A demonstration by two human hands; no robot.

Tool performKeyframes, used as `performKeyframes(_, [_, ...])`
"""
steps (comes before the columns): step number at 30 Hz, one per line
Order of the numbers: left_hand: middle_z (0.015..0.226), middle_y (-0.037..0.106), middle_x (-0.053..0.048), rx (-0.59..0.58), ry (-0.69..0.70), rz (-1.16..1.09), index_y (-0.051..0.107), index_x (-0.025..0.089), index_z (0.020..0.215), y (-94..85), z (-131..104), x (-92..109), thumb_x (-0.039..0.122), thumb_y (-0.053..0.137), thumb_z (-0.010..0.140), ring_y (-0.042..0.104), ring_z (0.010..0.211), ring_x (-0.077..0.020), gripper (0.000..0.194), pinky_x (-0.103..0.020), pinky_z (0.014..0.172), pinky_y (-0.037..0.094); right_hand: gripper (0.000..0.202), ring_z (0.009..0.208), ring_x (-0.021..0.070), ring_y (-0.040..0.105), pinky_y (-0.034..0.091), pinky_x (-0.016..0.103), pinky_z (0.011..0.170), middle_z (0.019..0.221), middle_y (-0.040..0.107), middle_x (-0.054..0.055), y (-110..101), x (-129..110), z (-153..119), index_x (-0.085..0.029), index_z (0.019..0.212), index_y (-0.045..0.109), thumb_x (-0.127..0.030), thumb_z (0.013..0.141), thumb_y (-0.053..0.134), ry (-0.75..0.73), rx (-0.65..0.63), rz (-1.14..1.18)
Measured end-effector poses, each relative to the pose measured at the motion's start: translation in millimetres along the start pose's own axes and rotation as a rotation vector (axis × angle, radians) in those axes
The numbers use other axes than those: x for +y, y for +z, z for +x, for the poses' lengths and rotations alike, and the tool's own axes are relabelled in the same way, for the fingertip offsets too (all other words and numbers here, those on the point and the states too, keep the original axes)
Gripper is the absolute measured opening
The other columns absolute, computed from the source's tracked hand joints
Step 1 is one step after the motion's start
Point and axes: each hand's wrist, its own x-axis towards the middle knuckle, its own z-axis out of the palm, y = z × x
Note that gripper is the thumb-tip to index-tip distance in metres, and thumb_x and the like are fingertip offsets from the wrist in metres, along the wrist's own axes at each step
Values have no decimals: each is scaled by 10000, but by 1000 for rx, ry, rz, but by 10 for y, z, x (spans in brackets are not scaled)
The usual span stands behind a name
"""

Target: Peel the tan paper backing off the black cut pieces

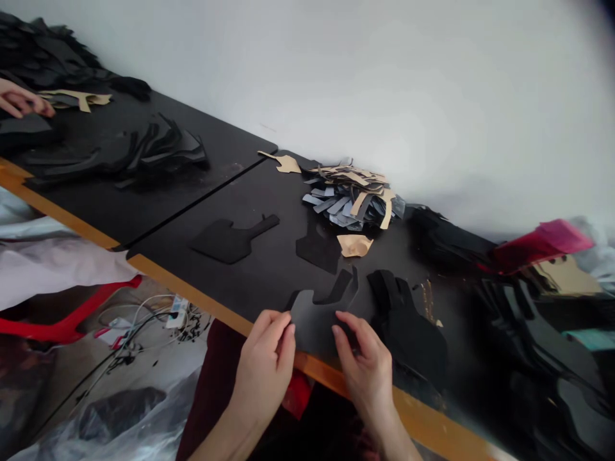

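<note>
Head view, item in hand: black cut piece [317,314] at table [202,262] front edge, left hand [266,365] and right hand [368,362] fingertips pinching its sides. Step: aligning; stack [408,326] just right.

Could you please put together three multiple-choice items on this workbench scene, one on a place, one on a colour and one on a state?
1. Where does the mixed pile of grey and tan cut strips lie?
A. by the white wall
B. on the floor
C. in a box

2. What colour is the flat cut-out piece under both hands?
A. red
B. black
C. white

3. How does the left hand meet that piece?
A. fingertips on its edge
B. far from it
C. clenched fist

Answers: 1 A, the pile sits at the table's back; 2 B, dark like the table; 3 A, as does the right hand.
</note>
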Motion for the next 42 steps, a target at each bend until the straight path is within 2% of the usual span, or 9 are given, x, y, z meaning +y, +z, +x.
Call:
performKeyframes(5, [832,544,-21,-34,0,132,422,158,1253,73,48,-105,211,394,907,578,739,-159,351,-285,717,482,186,756,165,653,539,255,679,829,665,51,113,80,24,-192,1002,629,-184,885,485,-8,-17,-28])
performKeyframes(9, [869,530,-29,-122,76,271,506,208,1172,101,53,-131,155,330,912,582,719,-154,319,-279,664,479,184,747,159,650,534,249,684,812,657,43,158,113,25,-187,996,624,-170,877,485,-14,-27,-37])
performKeyframes(15, [858,532,-37,-122,131,389,521,179,1173,134,76,-139,123,340,897,586,720,-160,335,-278,636,479,180,722,151,643,528,239,660,782,646,40,180,129,19,-183,990,619,-164,876,481,-9,-20,-45])
performKeyframes(28, [838,533,-36,-89,163,396,551,149,1144,155,78,-182,137,362,902,578,688,-151,307,-272,604,478,183,720,152,642,514,235,674,782,643,36,189,150,44,-169,980,635,-160,863,494,33,-52,-43])
performKeyframes(42, [867,541,-51,-163,112,392,549,138,1159,138,90,-167,145,362,905,576,745,-172,316,-301,668,489,170,723,146,631,497,233,690,790,642,31,185,140,56,-157,977,636,-172,868,506,66,-74,-71])
